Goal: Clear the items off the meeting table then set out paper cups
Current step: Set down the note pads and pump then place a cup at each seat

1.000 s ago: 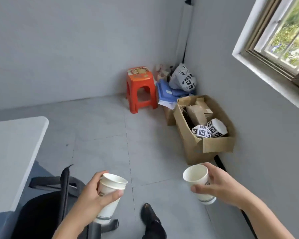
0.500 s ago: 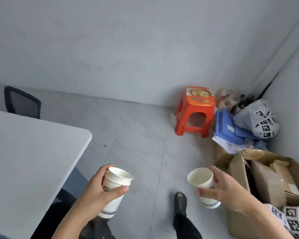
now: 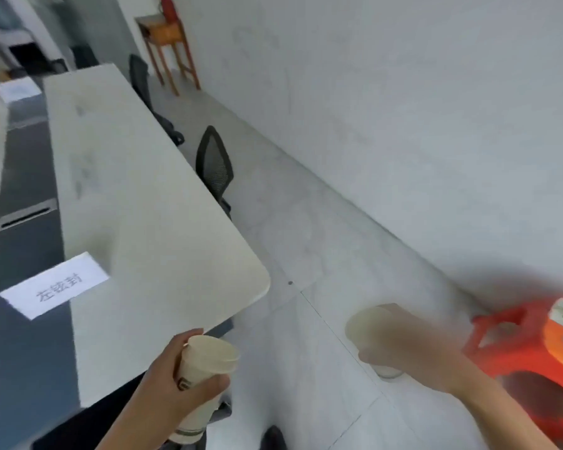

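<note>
My left hand (image 3: pixel 173 384) grips a stack of white paper cups (image 3: pixel 205 362) near the bottom centre, just off the near corner of the long white meeting table (image 3: pixel 137 203). Over the floor to the right, my right hand (image 3: pixel 400 345) holds a single white paper cup (image 3: pixel 368 323), blurred by motion. A white name card (image 3: pixel 56 284) with dark characters lies on the table's near left part, beside its dark centre strip (image 3: pixel 23 287).
Two black mesh chairs (image 3: pixel 213 167) stand along the table's right side. A red plastic stool (image 3: pixel 533 342) is at the right edge by the grey wall. A wooden stand (image 3: pixel 169 50) sits at the far end. My shoe (image 3: pixel 273 438) shows at the bottom.
The view has swung left: the cardboard box and bags have left the frame, the stool has slid to the right edge, and the full table has come into view. Both hands still hold cups.
</note>
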Demonstrator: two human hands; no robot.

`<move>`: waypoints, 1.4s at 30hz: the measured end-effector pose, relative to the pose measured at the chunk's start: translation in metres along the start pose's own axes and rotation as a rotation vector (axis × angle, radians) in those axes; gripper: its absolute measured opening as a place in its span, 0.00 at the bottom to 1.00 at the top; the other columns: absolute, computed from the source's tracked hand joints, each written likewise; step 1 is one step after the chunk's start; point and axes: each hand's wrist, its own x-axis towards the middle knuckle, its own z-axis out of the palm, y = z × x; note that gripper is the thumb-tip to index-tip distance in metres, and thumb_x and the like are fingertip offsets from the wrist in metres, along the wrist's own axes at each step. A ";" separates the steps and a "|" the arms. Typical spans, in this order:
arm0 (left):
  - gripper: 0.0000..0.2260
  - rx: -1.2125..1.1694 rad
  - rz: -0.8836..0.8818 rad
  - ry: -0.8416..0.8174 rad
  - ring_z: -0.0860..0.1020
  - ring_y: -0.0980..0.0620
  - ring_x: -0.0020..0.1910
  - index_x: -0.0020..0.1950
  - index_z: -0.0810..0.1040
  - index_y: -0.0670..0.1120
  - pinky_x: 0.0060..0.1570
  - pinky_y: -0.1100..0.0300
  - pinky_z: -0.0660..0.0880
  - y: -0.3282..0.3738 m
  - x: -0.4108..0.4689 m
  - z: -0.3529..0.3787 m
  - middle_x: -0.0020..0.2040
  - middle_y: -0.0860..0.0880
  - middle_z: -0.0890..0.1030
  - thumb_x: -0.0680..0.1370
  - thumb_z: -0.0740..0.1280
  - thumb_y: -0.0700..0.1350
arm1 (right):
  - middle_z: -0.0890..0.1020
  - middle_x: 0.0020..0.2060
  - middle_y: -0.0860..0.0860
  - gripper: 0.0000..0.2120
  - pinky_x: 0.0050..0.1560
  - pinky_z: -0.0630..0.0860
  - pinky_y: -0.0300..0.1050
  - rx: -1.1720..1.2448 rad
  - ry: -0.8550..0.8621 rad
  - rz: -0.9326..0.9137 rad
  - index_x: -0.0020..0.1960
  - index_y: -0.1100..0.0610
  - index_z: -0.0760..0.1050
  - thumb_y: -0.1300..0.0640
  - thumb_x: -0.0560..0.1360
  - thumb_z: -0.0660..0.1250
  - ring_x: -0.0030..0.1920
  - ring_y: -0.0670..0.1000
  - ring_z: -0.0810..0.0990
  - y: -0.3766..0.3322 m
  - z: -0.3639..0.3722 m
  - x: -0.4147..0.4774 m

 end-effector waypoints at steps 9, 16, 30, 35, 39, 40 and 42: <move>0.41 -0.073 -0.153 0.274 0.82 0.52 0.46 0.60 0.70 0.61 0.43 0.60 0.80 -0.037 0.055 -0.095 0.51 0.46 0.82 0.49 0.76 0.69 | 0.82 0.49 0.42 0.34 0.57 0.79 0.48 -0.119 -0.287 -0.212 0.58 0.40 0.71 0.34 0.55 0.76 0.52 0.43 0.80 -0.139 0.047 0.161; 0.31 -0.165 -0.188 0.431 0.80 0.52 0.48 0.63 0.68 0.60 0.46 0.61 0.77 -0.049 0.119 -0.169 0.53 0.52 0.80 0.64 0.78 0.52 | 0.80 0.52 0.41 0.33 0.58 0.77 0.48 -0.215 -0.399 -0.338 0.60 0.43 0.70 0.37 0.59 0.77 0.54 0.46 0.78 -0.262 0.124 0.256; 0.33 -0.355 -0.545 0.669 0.80 0.53 0.49 0.63 0.67 0.62 0.46 0.61 0.78 -0.114 0.108 -0.189 0.53 0.52 0.80 0.62 0.78 0.57 | 0.78 0.53 0.49 0.33 0.52 0.74 0.47 -0.157 -0.420 -0.422 0.65 0.52 0.68 0.55 0.64 0.79 0.56 0.55 0.77 -0.394 0.343 0.437; 0.33 -0.423 -0.658 0.759 0.81 0.59 0.47 0.58 0.69 0.64 0.45 0.63 0.78 -0.114 0.107 -0.189 0.49 0.54 0.82 0.56 0.77 0.61 | 0.76 0.51 0.48 0.32 0.47 0.73 0.45 -0.140 -0.424 -0.457 0.64 0.52 0.66 0.56 0.65 0.77 0.55 0.55 0.77 -0.402 0.388 0.470; 0.34 -0.455 -0.704 0.787 0.82 0.57 0.48 0.58 0.70 0.64 0.48 0.61 0.79 -0.113 0.120 -0.190 0.49 0.52 0.83 0.54 0.76 0.62 | 0.77 0.50 0.46 0.31 0.51 0.77 0.49 -0.135 -0.396 -0.523 0.63 0.51 0.67 0.54 0.65 0.78 0.53 0.54 0.78 -0.394 0.394 0.482; 0.34 -0.454 -0.706 0.785 0.82 0.56 0.48 0.59 0.69 0.63 0.49 0.60 0.79 -0.112 0.124 -0.191 0.50 0.51 0.83 0.55 0.76 0.62 | 0.78 0.50 0.46 0.31 0.51 0.77 0.49 -0.134 -0.401 -0.529 0.63 0.51 0.67 0.54 0.65 0.78 0.52 0.54 0.78 -0.393 0.394 0.484; 0.35 -0.445 -0.698 0.778 0.82 0.56 0.48 0.60 0.69 0.63 0.51 0.59 0.79 -0.109 0.132 -0.192 0.50 0.51 0.83 0.55 0.76 0.63 | 0.78 0.50 0.46 0.32 0.52 0.78 0.50 -0.148 -0.418 -0.533 0.64 0.51 0.67 0.53 0.64 0.78 0.52 0.55 0.79 -0.393 0.393 0.487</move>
